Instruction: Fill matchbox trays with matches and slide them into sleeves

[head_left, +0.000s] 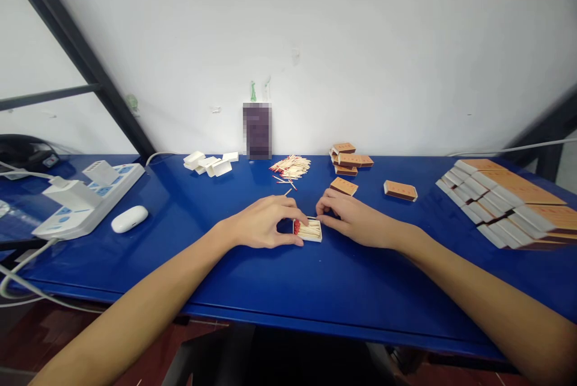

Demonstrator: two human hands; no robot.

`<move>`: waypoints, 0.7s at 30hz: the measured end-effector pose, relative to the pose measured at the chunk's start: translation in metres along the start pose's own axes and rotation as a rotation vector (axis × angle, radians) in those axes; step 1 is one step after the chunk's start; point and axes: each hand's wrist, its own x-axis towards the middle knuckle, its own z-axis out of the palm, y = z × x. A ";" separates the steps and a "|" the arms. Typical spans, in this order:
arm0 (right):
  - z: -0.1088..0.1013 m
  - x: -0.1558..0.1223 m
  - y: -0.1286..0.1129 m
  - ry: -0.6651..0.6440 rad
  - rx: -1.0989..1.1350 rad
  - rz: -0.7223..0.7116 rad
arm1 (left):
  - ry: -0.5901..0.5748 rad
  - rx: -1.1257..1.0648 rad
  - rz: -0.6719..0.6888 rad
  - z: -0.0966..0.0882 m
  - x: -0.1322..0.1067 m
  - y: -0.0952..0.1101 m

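A white matchbox tray [314, 239] full of red-tipped matches [309, 229] lies on the blue table in front of me. My left hand [265, 222] grips it from the left, thumb at the near side and fingers over the far side. Close to the tray's right end is my right hand [356, 217], its fingers curled and thumb near the fingertips; whether a match is between them cannot be made out. Just beyond the right hand lies an orange matchbox sleeve [344, 186]. Behind the left hand is a heap of loose matches [292, 167], with a few strays nearer.
Empty white trays [211, 165] lie at the back left, stacked orange matchboxes [349, 159] at the back right. One matchbox [400, 190] lies apart. A large matchbox stack [509, 202] fills the right side. Leftward are a white earbud case [129, 219] and a power strip [90, 205].
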 end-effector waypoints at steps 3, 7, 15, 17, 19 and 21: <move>0.000 0.000 0.006 0.060 -0.043 0.001 | 0.034 0.048 -0.016 0.002 0.000 -0.003; -0.006 -0.002 0.007 0.196 -0.072 0.035 | 0.050 0.054 -0.018 0.003 0.001 -0.005; -0.009 -0.006 -0.013 -0.030 0.016 -0.027 | 0.062 0.086 -0.097 0.004 0.003 -0.003; -0.004 -0.005 -0.014 -0.020 0.023 -0.037 | 0.078 0.068 -0.086 0.004 0.003 -0.003; -0.001 -0.003 -0.015 0.014 0.026 -0.039 | 0.087 0.045 -0.072 0.006 0.002 -0.003; -0.001 -0.002 -0.016 0.052 0.021 -0.034 | 0.082 0.026 -0.061 0.007 0.003 -0.003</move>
